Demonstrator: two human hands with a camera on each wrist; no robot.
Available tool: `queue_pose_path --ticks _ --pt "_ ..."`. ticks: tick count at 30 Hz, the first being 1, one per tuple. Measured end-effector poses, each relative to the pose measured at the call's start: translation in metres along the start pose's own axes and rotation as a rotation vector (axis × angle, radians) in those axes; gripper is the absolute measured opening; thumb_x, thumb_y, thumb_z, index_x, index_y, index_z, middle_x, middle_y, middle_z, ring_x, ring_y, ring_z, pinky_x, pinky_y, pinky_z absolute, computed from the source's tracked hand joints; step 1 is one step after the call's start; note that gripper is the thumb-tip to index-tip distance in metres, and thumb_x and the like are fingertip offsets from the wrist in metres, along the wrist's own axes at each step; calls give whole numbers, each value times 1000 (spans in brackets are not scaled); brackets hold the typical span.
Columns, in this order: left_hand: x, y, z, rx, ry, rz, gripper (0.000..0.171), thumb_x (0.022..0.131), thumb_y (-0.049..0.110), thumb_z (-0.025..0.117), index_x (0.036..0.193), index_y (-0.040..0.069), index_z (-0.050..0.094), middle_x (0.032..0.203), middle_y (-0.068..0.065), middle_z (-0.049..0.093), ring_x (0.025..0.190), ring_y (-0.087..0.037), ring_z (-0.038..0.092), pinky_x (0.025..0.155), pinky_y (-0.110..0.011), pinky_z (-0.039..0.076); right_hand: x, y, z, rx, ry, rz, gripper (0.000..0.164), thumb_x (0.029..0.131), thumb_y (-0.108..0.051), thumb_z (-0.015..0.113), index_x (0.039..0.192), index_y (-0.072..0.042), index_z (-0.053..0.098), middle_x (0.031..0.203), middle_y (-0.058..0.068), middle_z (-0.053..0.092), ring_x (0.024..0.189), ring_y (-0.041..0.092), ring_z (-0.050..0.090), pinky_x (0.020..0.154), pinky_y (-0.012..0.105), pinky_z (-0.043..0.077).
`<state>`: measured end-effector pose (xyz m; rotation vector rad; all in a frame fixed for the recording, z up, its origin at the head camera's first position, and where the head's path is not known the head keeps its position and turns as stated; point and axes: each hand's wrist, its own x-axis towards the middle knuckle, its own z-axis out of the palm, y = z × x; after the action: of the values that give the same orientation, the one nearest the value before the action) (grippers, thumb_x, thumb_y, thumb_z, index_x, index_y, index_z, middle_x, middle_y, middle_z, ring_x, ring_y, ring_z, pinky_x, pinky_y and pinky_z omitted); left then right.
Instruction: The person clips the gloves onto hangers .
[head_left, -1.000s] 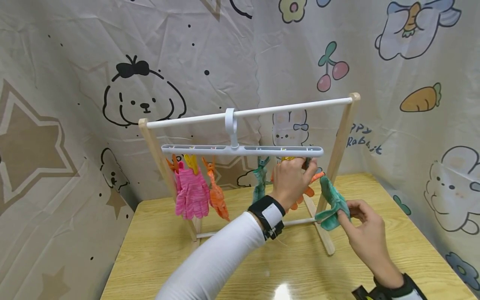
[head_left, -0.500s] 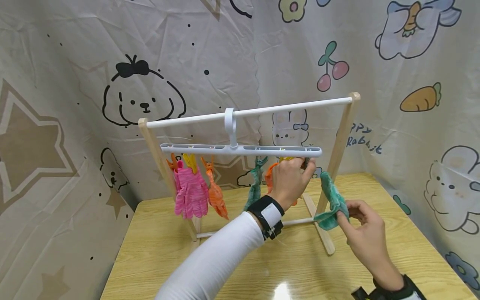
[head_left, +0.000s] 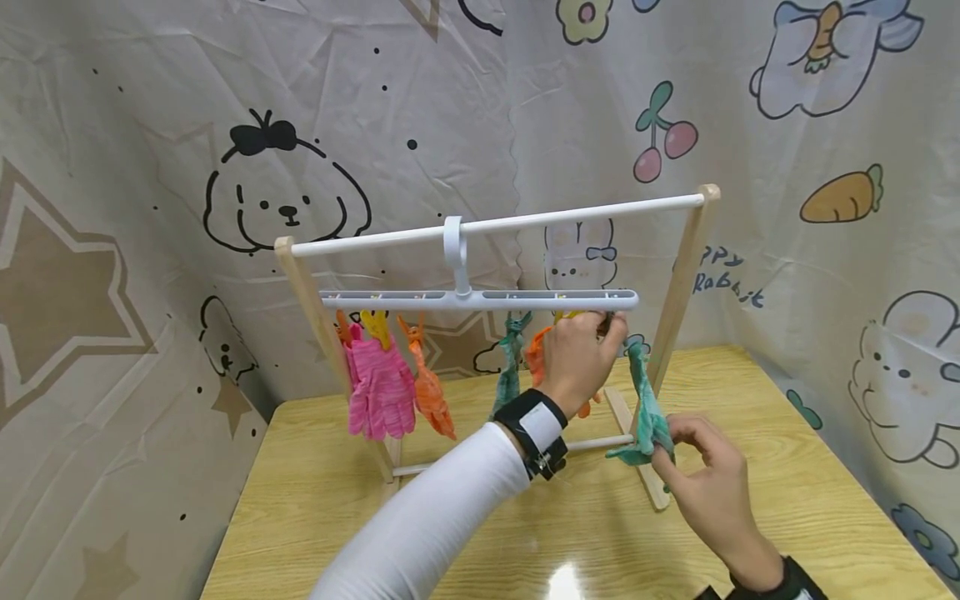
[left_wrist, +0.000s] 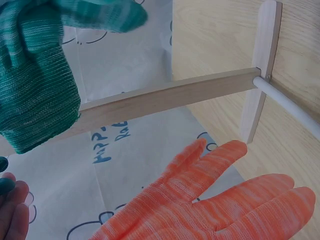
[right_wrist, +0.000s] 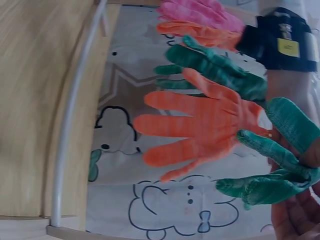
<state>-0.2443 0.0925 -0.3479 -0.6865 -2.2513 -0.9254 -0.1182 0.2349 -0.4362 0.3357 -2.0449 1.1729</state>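
Note:
My left hand (head_left: 577, 358) reaches up beneath the right end of the grey hanger (head_left: 540, 305). It pinches a dark clothespin (head_left: 604, 323), whose rounded green ends (left_wrist: 5, 185) show by the fingertips in the left wrist view. Lower and to the right, my right hand (head_left: 708, 483) grips a green knit glove (head_left: 648, 417) between thumb and fingers, its upper end near the clothespin. Just behind my left hand hangs an orange glove (right_wrist: 200, 122), spread flat in the right wrist view and partly hidden in the head view.
The hanger hooks over the white bar (head_left: 585, 215) of a wooden rack standing on the table (head_left: 300, 500). Further left hang a pink glove (head_left: 381, 383), another orange glove (head_left: 431, 396) and a green glove (head_left: 510, 367), on orange, yellow and green clothespins. A printed curtain stands behind.
My right hand has moved left with the green glove, bringing it closer to the left hand. The hanger has shifted slightly left; the left hand keeps its pinch on the clothespin.

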Motion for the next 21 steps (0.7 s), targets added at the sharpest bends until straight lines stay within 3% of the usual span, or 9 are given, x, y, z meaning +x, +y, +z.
queue_pose_path --ticks 6,14,19,21 --pt "0 0 0 -20 -4 -10 42 100 28 57 61 14 53 60 1 60 46 -7 37 45 -14 21 -7 4 6 -13 0 -49 31 72 21 73 87 -5 65 97 0 66 97 -5 59 88 7 46" --pt "0 0 -1 -37 -13 -15 41 101 28 57 62 15 54 61 2 60 47 -6 38 45 -14 22 -7 10 11 2 41 -194 27 66 17 71 87 0 67 95 11 67 101 -7 61 92 6 46" --pt "1 -1 0 -36 -7 -14 41 100 28 57 62 15 54 60 2 58 47 -7 39 45 -15 22 -5 13 13 19 55 -252 19 71 10 68 88 3 67 94 15 67 103 -6 61 92 6 47" --pt "1 -1 0 -30 -5 -16 41 100 29 57 62 16 54 60 3 59 48 -6 40 45 -15 23 -3 15 14 15 65 -274 9 78 3 68 87 4 67 93 16 66 103 -5 60 92 6 47"
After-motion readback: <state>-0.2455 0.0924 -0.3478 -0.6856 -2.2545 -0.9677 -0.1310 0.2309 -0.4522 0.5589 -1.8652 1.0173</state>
